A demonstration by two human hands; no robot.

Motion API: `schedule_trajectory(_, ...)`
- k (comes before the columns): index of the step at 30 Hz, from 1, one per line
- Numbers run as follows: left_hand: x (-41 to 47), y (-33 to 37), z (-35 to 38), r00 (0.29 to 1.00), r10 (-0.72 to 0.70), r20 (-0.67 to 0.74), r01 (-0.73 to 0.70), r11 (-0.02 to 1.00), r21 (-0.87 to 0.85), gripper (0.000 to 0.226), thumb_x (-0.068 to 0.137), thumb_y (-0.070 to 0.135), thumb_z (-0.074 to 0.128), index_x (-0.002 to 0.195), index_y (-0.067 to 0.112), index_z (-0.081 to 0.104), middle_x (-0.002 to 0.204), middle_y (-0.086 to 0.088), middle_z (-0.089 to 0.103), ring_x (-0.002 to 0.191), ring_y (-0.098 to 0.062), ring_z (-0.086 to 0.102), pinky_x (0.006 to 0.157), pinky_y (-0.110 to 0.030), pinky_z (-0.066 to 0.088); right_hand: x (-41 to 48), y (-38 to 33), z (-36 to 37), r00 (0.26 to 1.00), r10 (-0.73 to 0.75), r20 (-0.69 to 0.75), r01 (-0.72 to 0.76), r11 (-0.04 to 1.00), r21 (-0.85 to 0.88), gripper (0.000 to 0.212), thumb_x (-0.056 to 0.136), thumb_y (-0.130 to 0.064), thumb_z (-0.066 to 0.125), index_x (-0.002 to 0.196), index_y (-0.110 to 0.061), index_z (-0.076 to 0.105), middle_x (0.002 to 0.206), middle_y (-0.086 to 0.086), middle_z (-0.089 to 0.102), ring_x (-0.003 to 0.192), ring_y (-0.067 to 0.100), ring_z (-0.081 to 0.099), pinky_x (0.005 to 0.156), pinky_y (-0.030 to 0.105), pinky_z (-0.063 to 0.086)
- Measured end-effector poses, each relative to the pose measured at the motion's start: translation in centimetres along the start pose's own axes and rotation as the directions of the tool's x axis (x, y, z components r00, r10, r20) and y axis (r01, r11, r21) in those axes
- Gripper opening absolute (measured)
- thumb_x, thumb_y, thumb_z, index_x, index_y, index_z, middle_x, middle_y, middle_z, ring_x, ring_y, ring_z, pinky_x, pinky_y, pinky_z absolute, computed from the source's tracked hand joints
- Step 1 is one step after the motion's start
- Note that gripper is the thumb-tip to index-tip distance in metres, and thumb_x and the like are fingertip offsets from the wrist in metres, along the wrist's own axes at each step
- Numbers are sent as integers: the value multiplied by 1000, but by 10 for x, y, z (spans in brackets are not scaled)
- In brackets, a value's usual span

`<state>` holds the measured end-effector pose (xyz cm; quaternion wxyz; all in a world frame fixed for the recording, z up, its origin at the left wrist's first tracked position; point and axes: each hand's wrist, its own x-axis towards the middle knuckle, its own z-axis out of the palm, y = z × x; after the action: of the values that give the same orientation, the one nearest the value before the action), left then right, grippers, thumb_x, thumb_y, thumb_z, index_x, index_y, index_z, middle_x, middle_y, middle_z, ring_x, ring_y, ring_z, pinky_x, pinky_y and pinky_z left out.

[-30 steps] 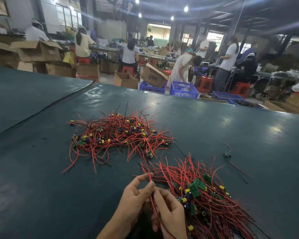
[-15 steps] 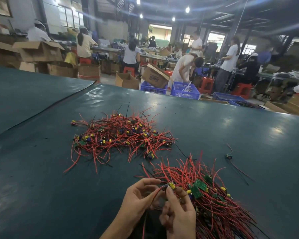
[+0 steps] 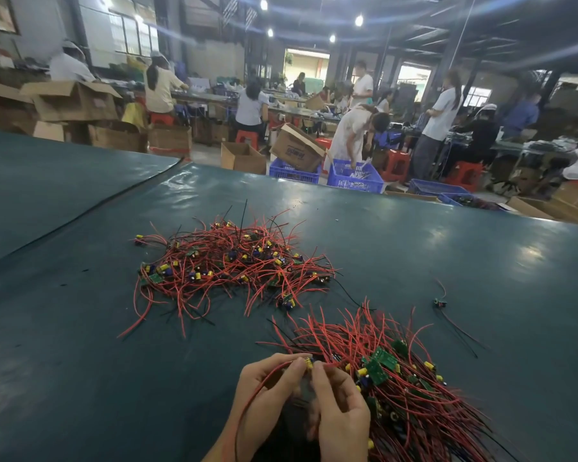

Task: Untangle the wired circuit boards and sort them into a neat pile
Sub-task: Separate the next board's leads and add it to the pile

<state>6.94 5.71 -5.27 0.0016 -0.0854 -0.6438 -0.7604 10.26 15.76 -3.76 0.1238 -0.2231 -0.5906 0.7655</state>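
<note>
- Where the dark teal sheeted table (image 3: pixel 80 378) runs closest to the person wearing the camera, a heap of small green circuit boards with red wires (image 3: pixel 414 391) lies, its leads fanning away from the person. I place everything else from this heap.
- At the heap's left edge, the left hand (image 3: pixel 267 388) and the right hand (image 3: pixel 341 415) meet fingertip to fingertip.
- Both hands grip one small board with a yellow cylindrical capacitor (image 3: pixel 309 362). The left thumb and forefinger pinch it from one side and the curled right fingers pinch it from the other.
- A long red wire (image 3: pixel 240 425) loops from that board over the left hand and down to the bottom edge of the view.
- Beyond the heap and to its left, a gap of bare sheet away, sits a looser tangle of boards, red wires and a few black wires (image 3: pixel 231 265).
- Right of the heap and well apart, a single stray board with thin trailing wires (image 3: pixel 440 303) lies alone.
- Far behind the heap, past the table's edge, stand blue plastic crates (image 3: pixel 354 176) and brown cardboard boxes (image 3: pixel 74 101). People work at benches there, too blurred to tell more.
</note>
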Motion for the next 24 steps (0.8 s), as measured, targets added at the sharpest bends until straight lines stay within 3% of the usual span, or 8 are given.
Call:
schedule_trajectory(4, 1, 1, -2, 1000, -28, -4, 28, 1000, -12, 21, 77, 31, 66, 85, 17, 79, 81, -10, 75, 78, -22, 72, 67, -23, 54, 2, 2, 0, 999, -13, -50, 13, 1000, 2, 18, 83, -22, 71, 67, -14, 76, 50, 1, 62, 48, 15, 55, 51, 25, 46)
schedule_trajectory(8, -1, 2, -3, 998, -21, 52, 20, 1000, 23, 15, 80, 32, 73, 85, 19, 79, 71, -5, 73, 64, -16, 67, 61, -23, 51, 4, 2, 1, 997, -51, -57, 51, 999, -3, 20, 84, -20, 70, 66, -22, 78, 64, 7, 71, 59, 22, 61, 61, 33, 52)
schedule_trajectory(13, 0, 7, -1, 995, -92, 43, 94, 994, -45, 16, 70, 24, 77, 75, 9, 77, 61, -8, 70, 53, -11, 62, 51, -19, 48, 6, -1, -2, 994, -48, -99, 54, 997, 53, 14, 84, -15, 70, 71, -10, 74, 39, 5, 48, 29, 10, 37, 30, 21, 32)
schedule_trajectory(17, 2, 11, -5, 990, -141, 24, 143, 980, -139, 14, 70, 21, 82, 72, 8, 77, 61, -15, 66, 53, -17, 59, 51, -22, 49, 15, -13, -12, 981, -54, -185, 106, 953, 285, 11, 86, -9, 66, 79, -4, 72, 46, 1, 52, 31, 4, 30, 31, 15, 24)
schedule_trajectory(21, 1, 14, 0, 988, -134, 81, 144, 981, -133, 14, 70, 24, 72, 72, 11, 77, 62, -14, 67, 57, -18, 60, 54, -23, 49, 21, -26, -26, 963, -50, -263, 156, 904, 398, 16, 90, -11, 61, 78, -8, 69, 52, -4, 58, 33, 3, 34, 30, 14, 26)
schedule_trajectory(24, 2, 15, -5, 985, -164, 61, 173, 965, -198, 13, 72, 21, 81, 73, 8, 76, 63, -14, 65, 56, -15, 60, 53, -21, 49, 25, -31, -35, 944, -38, -329, 190, 876, 444, 18, 93, -14, 59, 78, -11, 68, 55, -7, 62, 33, 2, 35, 31, 13, 26)
